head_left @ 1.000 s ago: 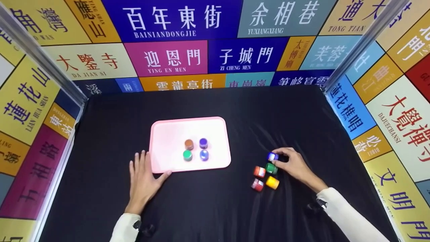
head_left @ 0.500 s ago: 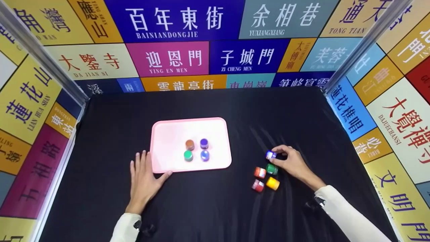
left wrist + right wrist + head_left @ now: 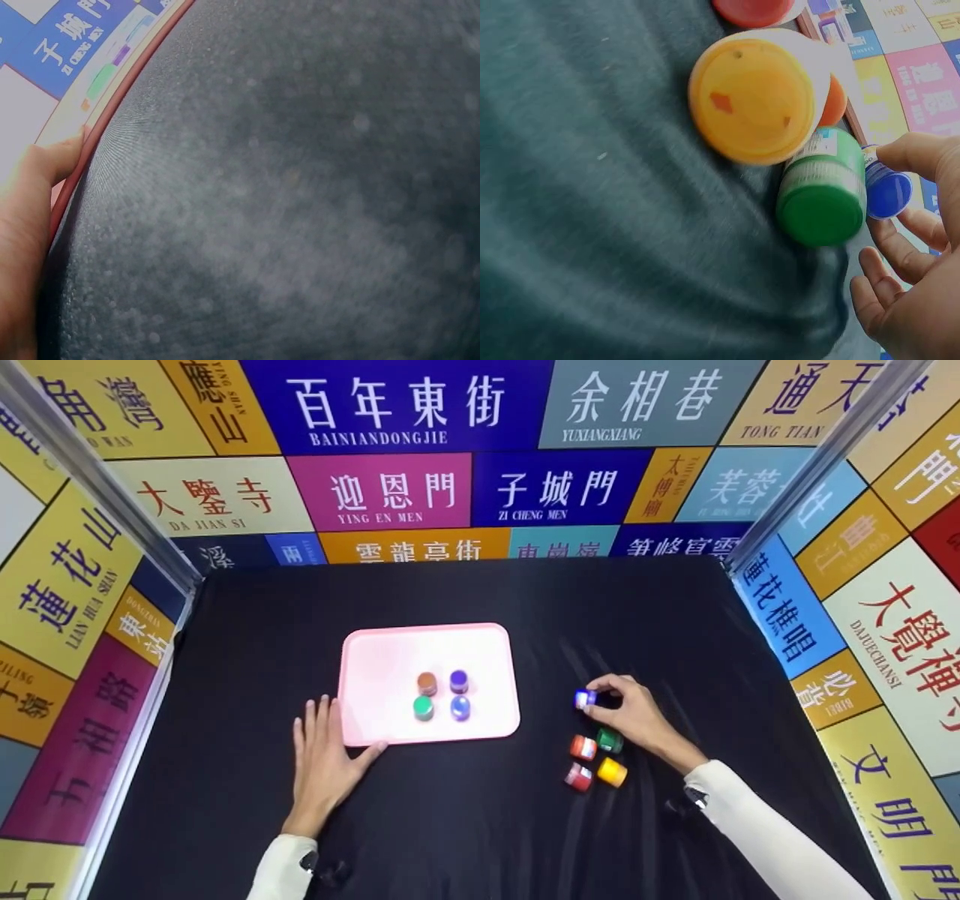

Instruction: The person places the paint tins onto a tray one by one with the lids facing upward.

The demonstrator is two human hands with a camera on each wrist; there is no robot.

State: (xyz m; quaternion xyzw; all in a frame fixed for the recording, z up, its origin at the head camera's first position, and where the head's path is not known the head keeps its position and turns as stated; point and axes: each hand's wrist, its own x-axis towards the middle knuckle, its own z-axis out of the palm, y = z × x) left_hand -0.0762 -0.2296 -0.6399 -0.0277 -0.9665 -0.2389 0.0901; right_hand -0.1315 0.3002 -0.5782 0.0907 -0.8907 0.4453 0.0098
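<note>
Between thumb and fingers, my right hand pinches a small blue paint jar, which also shows in the right wrist view as a blue jar. Just below that hand lie a green jar, an orange-red jar, a dark red jar and a yellow jar. My left hand rests with straight fingers at the near left corner of the pink tray; its thumb touches the rim. On the tray stand a brown jar, a purple jar, a light green jar and a light blue jar.
A black cloth covers the table and has folds on the right side. Panels with printed characters wall in the back and both sides, with metal posts at the corners.
My right hand has carried the blue jar leftward and slightly away from me, off from beside the green jar. The left hand stays at the tray corner.
</note>
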